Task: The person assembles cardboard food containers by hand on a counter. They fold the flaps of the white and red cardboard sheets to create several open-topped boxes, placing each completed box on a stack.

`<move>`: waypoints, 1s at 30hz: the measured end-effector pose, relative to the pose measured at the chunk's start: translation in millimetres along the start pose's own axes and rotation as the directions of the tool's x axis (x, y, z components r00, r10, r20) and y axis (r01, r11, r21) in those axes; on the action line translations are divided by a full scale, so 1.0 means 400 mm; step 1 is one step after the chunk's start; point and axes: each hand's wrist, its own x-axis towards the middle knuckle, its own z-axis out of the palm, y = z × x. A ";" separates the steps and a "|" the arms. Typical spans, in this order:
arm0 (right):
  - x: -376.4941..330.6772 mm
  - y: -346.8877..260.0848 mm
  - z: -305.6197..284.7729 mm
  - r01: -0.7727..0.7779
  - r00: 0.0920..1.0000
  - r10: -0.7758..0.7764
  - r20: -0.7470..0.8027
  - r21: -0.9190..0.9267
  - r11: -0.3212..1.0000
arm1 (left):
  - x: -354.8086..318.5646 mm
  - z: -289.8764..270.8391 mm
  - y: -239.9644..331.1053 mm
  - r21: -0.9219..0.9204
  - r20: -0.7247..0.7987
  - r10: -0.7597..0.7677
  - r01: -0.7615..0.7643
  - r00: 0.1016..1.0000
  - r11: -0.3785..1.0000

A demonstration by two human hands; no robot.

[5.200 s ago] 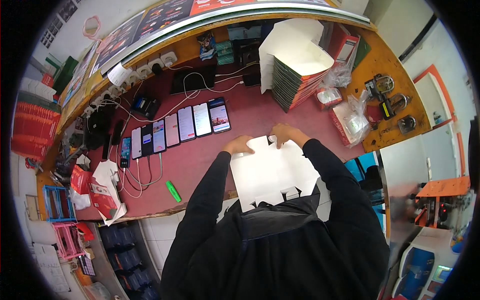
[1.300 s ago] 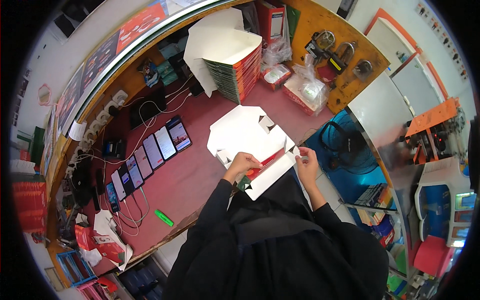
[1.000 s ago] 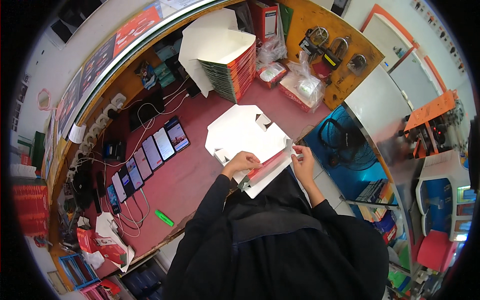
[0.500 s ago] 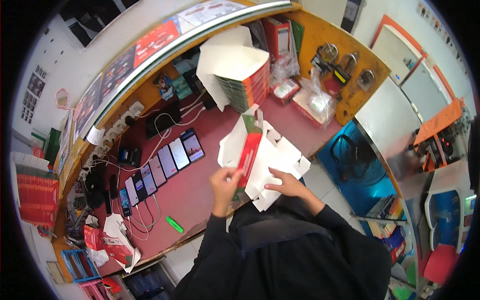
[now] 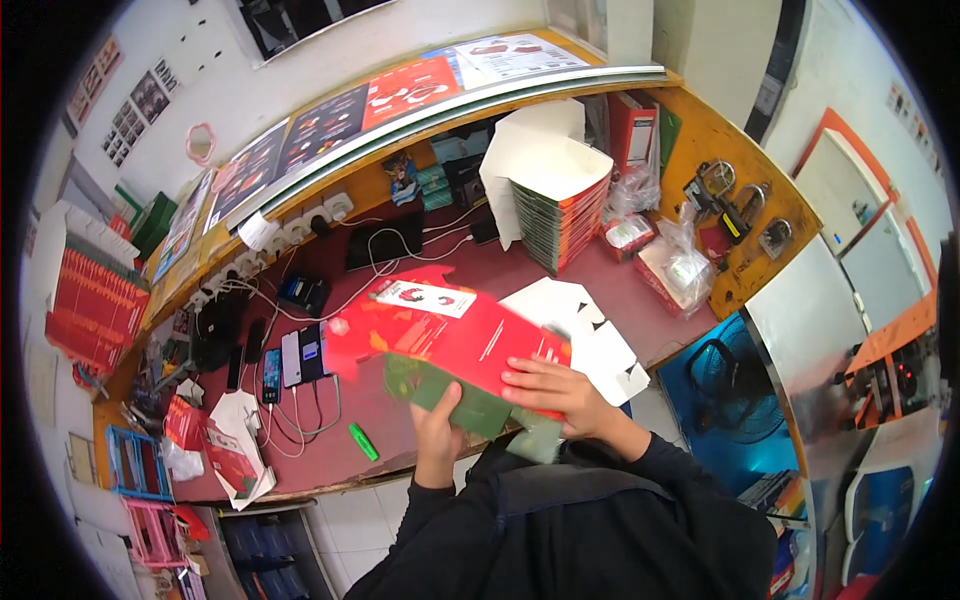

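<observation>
A red and green cardboard box (image 5: 480, 340) with a white inside is partly unfolded in front of me, tilted over the near edge of the table. My left hand (image 5: 437, 428) grips its green side from below, thumb up against the card. Across the red face lie the fingers of my right hand (image 5: 562, 396), which holds the near right corner. White card with cut tabs (image 5: 585, 330) sticks out beyond the box on the right; whether it belongs to the same box I cannot tell. The box's left end is blurred by motion.
The reddish table (image 5: 320, 470) bears a tall stack of box blanks (image 5: 565, 210), phones (image 5: 303, 357) with cables, a green marker (image 5: 363, 441) and crumpled box pieces (image 5: 236, 450). Wrapped packages (image 5: 676, 270) sit at the back right. A blue-lit fan (image 5: 725, 385) stands right of the table.
The cardboard has been turned over, its printed red face now upward and spread left over the phones. My right hand has moved from the white inside onto the red face. The view has shifted.
</observation>
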 end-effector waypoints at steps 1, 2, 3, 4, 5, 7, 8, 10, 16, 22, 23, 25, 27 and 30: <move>0.000 -0.006 0.006 -0.127 0.990 0.139 -0.029 0.245 0.961 | 0.003 -0.009 -0.011 -0.004 -0.004 0.005 -0.005 1.000 1.000; -0.003 -0.019 0.017 -0.125 0.991 0.135 -0.024 0.243 0.962 | 0.011 -0.025 -0.033 -0.116 0.088 0.025 -0.015 0.996 0.993; -0.003 -0.039 0.036 -0.222 0.940 0.310 -0.142 0.436 0.872 | 0.018 -0.032 -0.040 -0.224 0.177 0.058 -0.017 0.982 0.975; -0.002 -0.051 0.052 -0.272 0.843 0.493 -0.218 0.616 0.739 | 0.015 0.013 -0.027 -0.226 0.153 0.080 -0.044 0.985 0.973; 0.006 -0.056 0.064 -0.269 0.706 0.664 -0.246 0.774 0.573 | 0.010 0.026 -0.035 -0.231 0.156 0.083 -0.046 0.984 0.972; 0.023 -0.028 0.039 0.093 0.900 0.015 -0.435 0.225 0.970 | -0.005 0.046 -0.049 -0.070 0.144 0.113 -0.104 0.983 0.992; 0.027 -0.025 0.021 0.161 0.930 -0.132 -0.344 0.056 0.985 | -0.011 0.055 -0.055 -0.063 0.158 0.135 -0.126 0.978 0.990; 0.043 -0.043 -0.005 0.239 0.949 -0.260 -0.179 -0.134 0.962 | -0.012 0.061 -0.056 -0.082 0.135 0.156 -0.146 0.978 0.986; 0.058 -0.056 -0.014 0.153 0.965 -0.198 -0.173 -0.243 0.958 | -0.038 0.102 -0.066 -0.146 0.073 0.161 -0.149 0.984 0.978; 0.057 -0.045 0.023 0.129 0.936 -0.201 -0.288 -0.253 0.959 | -0.049 0.104 -0.085 -0.197 0.040 0.099 -0.090 0.994 0.976; 0.058 -0.045 0.024 0.131 0.937 -0.203 -0.286 -0.251 0.959 | -0.044 0.106 -0.083 -0.215 0.036 0.088 -0.078 0.995 0.973; 0.059 -0.047 0.029 0.081 0.933 -0.199 -0.300 -0.364 0.928 | -0.049 0.110 -0.082 -0.231 0.031 0.076 -0.067 0.997 0.971; 0.064 -0.048 0.033 0.065 0.932 -0.193 -0.305 -0.382 0.922 | -0.063 0.121 -0.087 -0.240 0.052 0.094 -0.079 0.994 0.968; 0.065 -0.075 0.034 -0.046 0.978 -0.042 -0.202 -0.411 0.910 | -0.072 0.109 -0.082 -0.232 0.084 0.100 -0.078 0.991 0.970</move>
